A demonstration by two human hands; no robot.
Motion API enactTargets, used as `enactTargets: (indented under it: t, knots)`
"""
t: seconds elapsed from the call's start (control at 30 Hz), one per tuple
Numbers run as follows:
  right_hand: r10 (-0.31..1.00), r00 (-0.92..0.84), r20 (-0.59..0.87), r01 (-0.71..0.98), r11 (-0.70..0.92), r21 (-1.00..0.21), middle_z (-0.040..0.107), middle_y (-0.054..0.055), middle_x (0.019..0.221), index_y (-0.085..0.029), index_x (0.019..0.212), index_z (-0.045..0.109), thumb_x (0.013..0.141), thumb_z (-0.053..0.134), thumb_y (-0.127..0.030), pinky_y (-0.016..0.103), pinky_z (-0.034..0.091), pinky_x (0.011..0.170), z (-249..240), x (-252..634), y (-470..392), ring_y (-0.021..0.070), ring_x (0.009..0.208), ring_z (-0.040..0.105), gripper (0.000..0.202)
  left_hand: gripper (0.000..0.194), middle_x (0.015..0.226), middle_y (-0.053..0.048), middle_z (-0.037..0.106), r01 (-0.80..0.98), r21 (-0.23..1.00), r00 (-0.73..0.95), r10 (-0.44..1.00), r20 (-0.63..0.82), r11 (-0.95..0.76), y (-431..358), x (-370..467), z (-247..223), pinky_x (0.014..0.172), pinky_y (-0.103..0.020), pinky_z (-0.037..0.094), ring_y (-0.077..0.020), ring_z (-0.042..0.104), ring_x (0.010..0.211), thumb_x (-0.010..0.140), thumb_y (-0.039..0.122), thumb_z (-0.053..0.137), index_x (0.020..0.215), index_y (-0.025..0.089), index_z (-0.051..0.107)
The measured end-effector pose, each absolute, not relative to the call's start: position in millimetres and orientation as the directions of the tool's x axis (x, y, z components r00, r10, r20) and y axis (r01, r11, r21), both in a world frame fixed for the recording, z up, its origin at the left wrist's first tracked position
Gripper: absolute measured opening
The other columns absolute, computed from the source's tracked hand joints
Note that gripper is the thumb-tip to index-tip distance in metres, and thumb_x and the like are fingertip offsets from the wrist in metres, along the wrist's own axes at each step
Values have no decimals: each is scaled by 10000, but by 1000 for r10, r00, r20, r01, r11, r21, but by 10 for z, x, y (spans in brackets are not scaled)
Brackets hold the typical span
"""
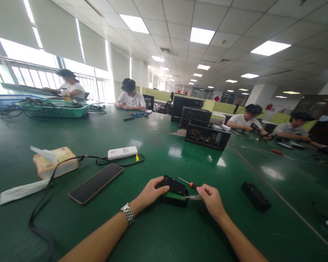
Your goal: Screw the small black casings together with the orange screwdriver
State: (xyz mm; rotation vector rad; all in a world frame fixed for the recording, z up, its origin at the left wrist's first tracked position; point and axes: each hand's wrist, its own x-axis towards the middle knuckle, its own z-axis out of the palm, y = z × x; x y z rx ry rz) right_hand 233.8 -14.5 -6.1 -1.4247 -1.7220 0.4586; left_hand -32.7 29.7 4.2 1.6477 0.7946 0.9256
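Note:
A small black casing (176, 202) lies on the green table, with a green circuit board (175, 195) showing inside. My left hand (153, 191), wearing a metal watch (127, 213), grips the black cover (175, 185) tilted up above the board. From the casing's right side sticks out a clear plug (194, 197), pinched between the fingers of my right hand (211, 200). Just behind is a screwdriver (191, 185) with an orange and black handle, its shaft pointing left. The handle's end meets my right fingers; whether they touch it is unclear.
Left of my hands lie a phone (96, 183), a white power strip (123, 153) with its cord, and a tissue box (57, 165). A black block (255, 196) sits at right. Farther back are an open computer case (207, 136), a green basket (53, 110) and several seated people.

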Motion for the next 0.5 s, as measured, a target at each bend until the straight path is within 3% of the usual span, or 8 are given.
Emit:
enactTargets:
  t: [0.17, 0.27, 0.5]
  knots:
    - [927, -98, 361, 741, 310, -595, 408, -43, 484, -210, 493, 388, 800, 496, -334, 244, 321, 512, -17, 2517, -140, 112, 478, 397, 348, 203, 899, -22, 699, -48, 984, 412, 894, 178, -173, 310, -302, 21, 790, -292, 476, -207, 629, 856, 826, 303, 621, 951, 155, 679]
    - [917, -169, 361, 815, 336, -473, 494, -14, 547, -201, 485, 429, 773, 523, -258, 266, 336, 577, -10, 2456, -149, 141, 568, 460, 308, 204, 891, -27, 700, -71, 986, 363, 917, 166, -151, 305, -297, 33, 763, -291, 478, -205, 624, 840, 813, 291, 630, 947, 149, 690]
    - [894, -213, 395, 898, 338, -281, 589, 65, 709, -200, 597, 529, 841, 473, -232, 349, 380, 702, -85, 2167, -155, 212, 734, 498, 253, 161, 858, -23, 686, -91, 975, 304, 927, 219, -201, 306, -287, 16, 743, -280, 480, -194, 610, 814, 796, 270, 634, 883, 154, 704]
